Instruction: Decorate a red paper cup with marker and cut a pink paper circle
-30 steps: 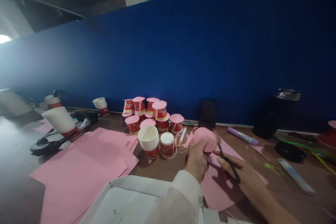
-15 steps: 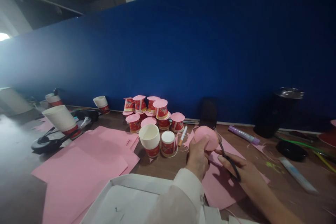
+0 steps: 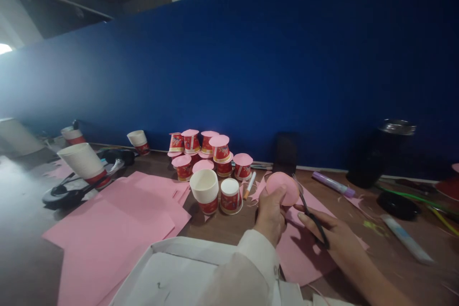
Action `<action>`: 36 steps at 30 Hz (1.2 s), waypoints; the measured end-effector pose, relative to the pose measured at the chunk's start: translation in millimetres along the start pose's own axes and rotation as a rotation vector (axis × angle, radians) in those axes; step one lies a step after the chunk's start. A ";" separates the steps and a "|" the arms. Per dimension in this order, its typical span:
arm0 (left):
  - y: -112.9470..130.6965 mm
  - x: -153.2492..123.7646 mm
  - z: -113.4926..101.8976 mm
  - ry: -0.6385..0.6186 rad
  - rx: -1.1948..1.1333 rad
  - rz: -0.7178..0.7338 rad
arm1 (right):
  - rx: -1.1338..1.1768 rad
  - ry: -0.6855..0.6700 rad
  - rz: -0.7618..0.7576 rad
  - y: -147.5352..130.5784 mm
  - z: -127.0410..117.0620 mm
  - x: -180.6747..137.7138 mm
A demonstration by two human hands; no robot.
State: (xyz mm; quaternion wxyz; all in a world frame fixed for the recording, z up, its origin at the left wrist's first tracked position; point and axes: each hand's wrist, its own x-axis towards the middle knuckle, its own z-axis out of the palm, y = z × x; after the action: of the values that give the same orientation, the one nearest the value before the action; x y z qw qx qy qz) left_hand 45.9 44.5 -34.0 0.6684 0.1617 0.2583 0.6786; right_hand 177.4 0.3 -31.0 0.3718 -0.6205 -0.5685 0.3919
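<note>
A round pink paper disc (image 3: 281,185) is pinched between the thumb and fingers of my left hand (image 3: 271,215). My right hand (image 3: 332,232) grips black-handled scissors (image 3: 311,217), whose blades point up along the disc's right edge. Beneath both hands lies pink paper (image 3: 301,258) with cut edges and thin offcuts around it. Left of my left hand stand an upturned red cup (image 3: 231,197) with a white base on top and an upright stack of white and red paper cups (image 3: 204,190).
Several upturned red cups topped with pink discs (image 3: 220,147) are piled by the blue partition (image 3: 229,81). Pink sheets (image 3: 118,229) spread at left, behind a white box lid (image 3: 179,277). A marker (image 3: 250,185), purple tube (image 3: 333,184), glue stick (image 3: 407,239) and black mouse (image 3: 398,205) lie about.
</note>
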 end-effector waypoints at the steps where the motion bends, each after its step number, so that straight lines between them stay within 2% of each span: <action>1: 0.1 -0.1 0.1 0.000 0.000 -0.003 | 0.014 0.002 0.000 -0.4 0.3 -0.3; 13: 0.4 0.7 0.5 -0.005 -0.017 -0.004 | -0.002 0.044 -0.021 -0.9 2.4 -3.2; 26: -1.7 1.6 -1.3 -0.028 -0.038 0.003 | 0.049 0.056 0.041 -7.7 4.7 -8.3; 31: -3.1 3.1 -2.7 -0.032 -0.043 0.001 | 0.035 0.078 -0.002 -8.3 4.4 -8.3; 36: -2.8 4.0 -2.0 0.013 -0.035 -0.017 | 0.016 0.047 0.025 -9.7 2.9 -7.6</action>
State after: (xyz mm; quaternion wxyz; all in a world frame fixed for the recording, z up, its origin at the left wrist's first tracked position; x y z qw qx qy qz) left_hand 46.9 48.1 -37.7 0.6751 0.1431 0.2520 0.6784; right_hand 170.4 -6.5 -22.9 0.3849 -0.6337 -0.5486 0.3866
